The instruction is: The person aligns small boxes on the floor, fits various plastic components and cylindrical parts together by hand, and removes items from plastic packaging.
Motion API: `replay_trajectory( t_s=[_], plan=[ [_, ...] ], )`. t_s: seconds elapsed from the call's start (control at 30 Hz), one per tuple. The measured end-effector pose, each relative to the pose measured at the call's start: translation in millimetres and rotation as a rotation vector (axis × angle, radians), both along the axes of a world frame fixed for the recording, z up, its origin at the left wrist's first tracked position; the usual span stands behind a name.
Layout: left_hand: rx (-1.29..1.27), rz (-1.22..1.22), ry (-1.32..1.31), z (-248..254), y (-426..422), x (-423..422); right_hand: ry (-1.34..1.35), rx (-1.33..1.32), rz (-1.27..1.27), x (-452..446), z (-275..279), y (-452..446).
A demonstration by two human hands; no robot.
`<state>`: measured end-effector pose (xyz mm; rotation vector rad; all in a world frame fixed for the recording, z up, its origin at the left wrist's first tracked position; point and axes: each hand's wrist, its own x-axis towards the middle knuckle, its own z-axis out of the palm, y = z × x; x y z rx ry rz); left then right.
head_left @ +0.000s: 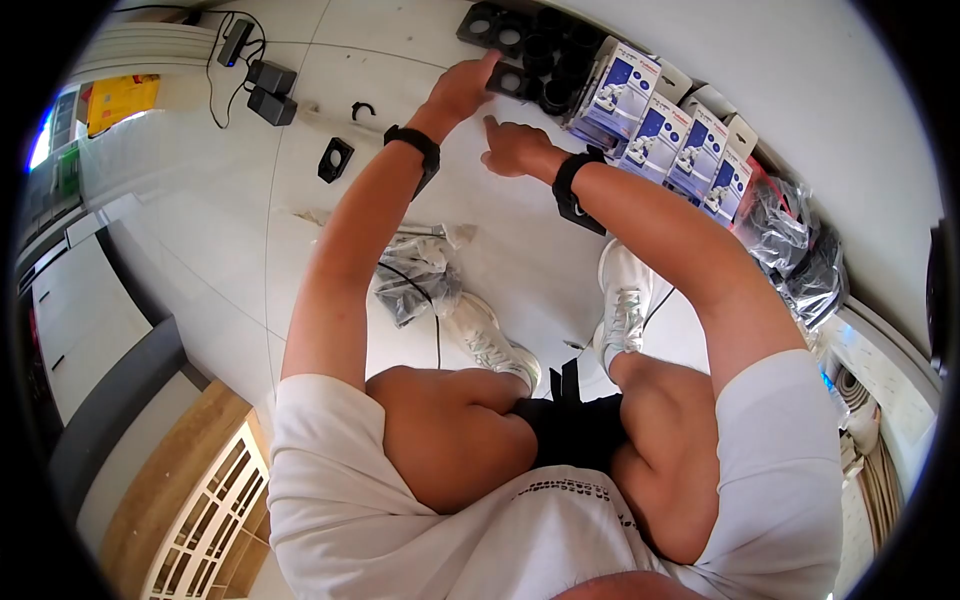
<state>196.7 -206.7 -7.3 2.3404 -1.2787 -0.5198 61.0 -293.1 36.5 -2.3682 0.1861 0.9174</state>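
My left hand [466, 88] reaches to the black parts by the wall. Its index finger and thumb lie on either side of the near black block with a round hole [511, 81], and seem to grip its end; the other fingers are hidden. Beyond it are similar black blocks [481, 24] and several round black rings [540, 54]. My right hand [518, 148] hovers over the floor just below, index finger and thumb apart, holding nothing. It is nearest to the black blocks and the white-and-blue boxes [620, 88]. Both wrists carry black bands.
Loose on the tiled floor are a black block [335, 160] and a black clip [363, 109]. Plastic-wrapped items [412, 285] lie between my arms by my shoe. Black adapters with cables [270, 92] sit at the upper left. Bagged items [785, 240] line the right wall.
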Motion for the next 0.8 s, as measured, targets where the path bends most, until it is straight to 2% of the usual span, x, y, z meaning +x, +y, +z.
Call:
replay_trajectory(
  t_s=[0.1, 0.17, 0.33, 0.43, 0.5, 0.57, 0.6, 0.67, 0.7, 0.73, 0.77, 0.8],
  plan=[
    [0.048, 0.02, -0.029, -0.5, -2.0, -1.0, 0.002, -0.004, 0.005, 0.1, -1.8, -0.1],
    [-0.062, 0.024, -0.038, -3.7, 2.7, -2.2, -0.024, -0.012, 0.004, -0.5, -5.2, 0.2],
    [0.042, 0.05, -0.047, 0.8, 3.6, -6.2, -0.013, -0.008, 0.041, 3.4, -10.3, 1.7],
    [0.006, 0.054, -0.055, -6.7, 3.2, -6.0, 0.011, -0.028, 0.068, 1.8, -19.8, -0.1],
    [0.051, 0.007, -0.079, 0.8, 11.0, -4.2, -0.024, -0.037, 0.096, 5.9, -46.3, 7.3],
    [0.078, -0.059, -0.122, 21.6, 23.7, -3.8, 0.019, -0.034, 0.126, 8.0, -35.9, 6.3],
    [-0.042, -0.001, -0.022, 16.9, 32.4, 4.3, 0.028, -0.035, 0.135, 9.5, -25.9, 7.5],
    [-0.32, 0.067, -0.054, 13.4, 69.0, 19.2, 0.05, -0.045, 0.135, 4.2, -18.4, 6.2],
    [-0.326, 0.191, -0.037, 27.6, 87.6, 22.4, -0.045, -0.016, 0.154, 0.7, -18.5, 5.9],
    [-0.373, 0.215, -0.243, 23.7, 115.6, 30.6, -0.142, 0.016, 0.175, -2.0, -19.2, 6.3],
    [-0.309, 0.296, -0.244, 18.5, 147.8, 40.5, -0.139, 0.015, 0.169, -3.5, -21.6, 6.8],
    [-0.185, 0.315, -0.383, 21.9, 178.2, 44.0, -0.168, 0.025, 0.193, -3.7, -25.1, 8.8]
  ],
)
